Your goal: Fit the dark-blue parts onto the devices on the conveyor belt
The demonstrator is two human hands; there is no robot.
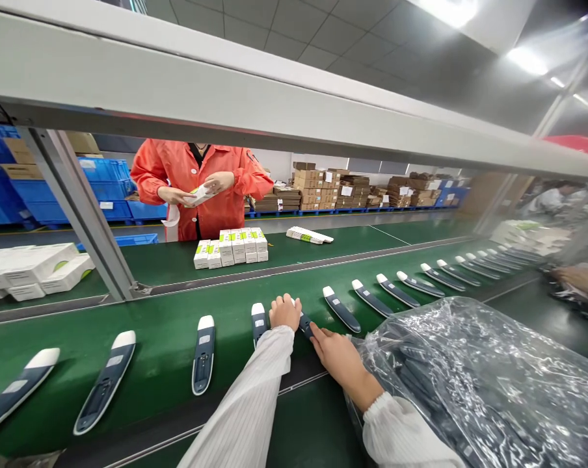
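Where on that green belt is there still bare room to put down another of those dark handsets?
Bare green shows between the handset left of the left hand and the next one. The near strip between the person's sleeves is free too. Rightward it is crowded: handsets lie close together, and the plastic bag covers the near corner.

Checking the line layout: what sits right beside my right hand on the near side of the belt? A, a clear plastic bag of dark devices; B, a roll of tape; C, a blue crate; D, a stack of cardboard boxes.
A: the crinkled clear plastic bag of dark devices lies against the right hand.
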